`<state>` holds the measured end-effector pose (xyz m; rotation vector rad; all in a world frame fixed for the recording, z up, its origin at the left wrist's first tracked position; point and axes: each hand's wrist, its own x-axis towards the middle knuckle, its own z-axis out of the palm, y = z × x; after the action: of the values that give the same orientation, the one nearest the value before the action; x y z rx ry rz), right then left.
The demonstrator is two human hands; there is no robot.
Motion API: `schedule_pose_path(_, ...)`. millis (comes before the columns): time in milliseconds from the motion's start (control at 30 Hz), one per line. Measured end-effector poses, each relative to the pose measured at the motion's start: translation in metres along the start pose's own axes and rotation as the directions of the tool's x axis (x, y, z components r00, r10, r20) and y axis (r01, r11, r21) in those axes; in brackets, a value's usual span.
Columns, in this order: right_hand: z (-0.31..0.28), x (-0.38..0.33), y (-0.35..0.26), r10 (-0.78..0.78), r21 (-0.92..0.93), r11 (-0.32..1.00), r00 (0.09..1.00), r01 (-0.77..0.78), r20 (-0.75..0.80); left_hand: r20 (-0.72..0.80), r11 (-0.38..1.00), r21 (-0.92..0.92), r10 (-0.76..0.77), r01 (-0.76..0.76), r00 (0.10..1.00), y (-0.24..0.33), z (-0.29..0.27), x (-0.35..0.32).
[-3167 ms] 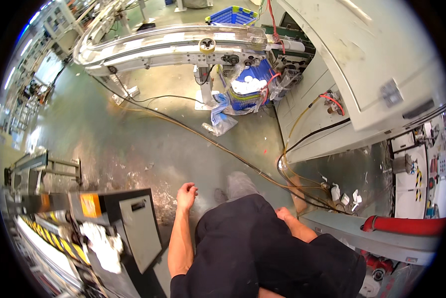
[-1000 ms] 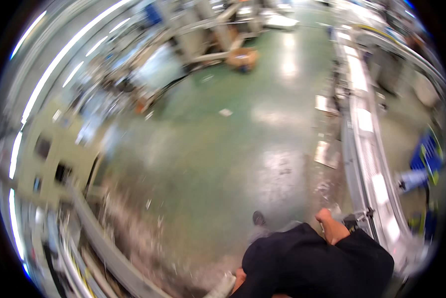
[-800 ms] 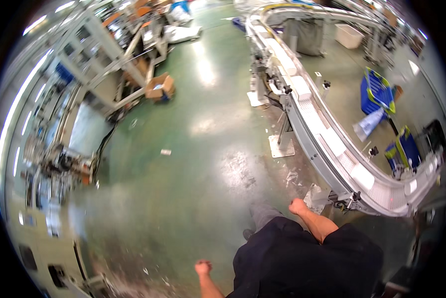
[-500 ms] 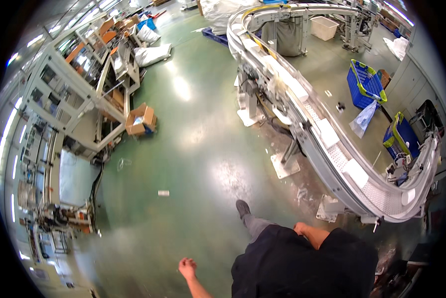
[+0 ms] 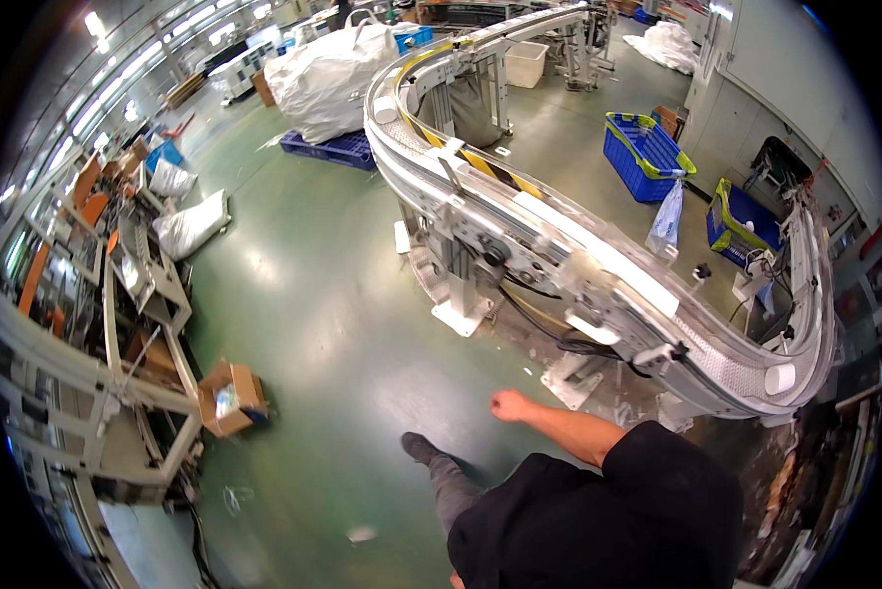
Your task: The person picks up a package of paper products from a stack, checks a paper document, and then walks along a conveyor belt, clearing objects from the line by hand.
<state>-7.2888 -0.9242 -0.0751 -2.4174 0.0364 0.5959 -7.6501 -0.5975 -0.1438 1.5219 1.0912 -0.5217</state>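
Note:
My right hand (image 5: 508, 405) hangs in front of my body with its fingers curled in, and nothing shows in it. It is nearest to the curved conveyor (image 5: 721, 365), apart from its metal legs. White pieces ride on the conveyor's belt, among them a short white cylinder (image 5: 780, 378) near the close bend. Of my left hand (image 5: 456, 580) only a sliver of skin shows at the lower edge beside my dark shirt; its fingers are hidden.
Blue crates (image 5: 647, 159) with yellow-green rims stand beyond the conveyor. A big white sack (image 5: 328, 83) sits on a blue pallet (image 5: 335, 149). An open cardboard box (image 5: 227, 398) lies by the machine frame (image 5: 132, 393) on the left. Green floor (image 5: 313, 324) runs between.
I have stepped forward, and the conveyor appears closer and further left. My right arm has swung forward, away from my body. My left arm has swung back, almost out of view.

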Motion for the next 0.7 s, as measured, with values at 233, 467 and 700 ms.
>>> schedule_pose_path(233,0.016,0.098,-0.018,0.498,-0.203,0.865,0.831,-0.459,0.246,0.005,0.996,-0.069,0.06,-0.06,0.998,0.275,-0.138,0.224)
schedule_pose_path(467,0.037,0.191,-0.087,0.678,-0.041,0.733,0.734,-0.679,-0.045,0.074,0.91,-0.109,0.408,-0.399,0.91,0.646,-0.154,0.369)
schedule_pose_path(700,-0.03,0.419,-0.145,0.535,-0.037,0.828,0.769,-0.559,0.351,0.244,0.97,-0.006,0.236,-0.242,0.941,0.788,-0.112,0.464)
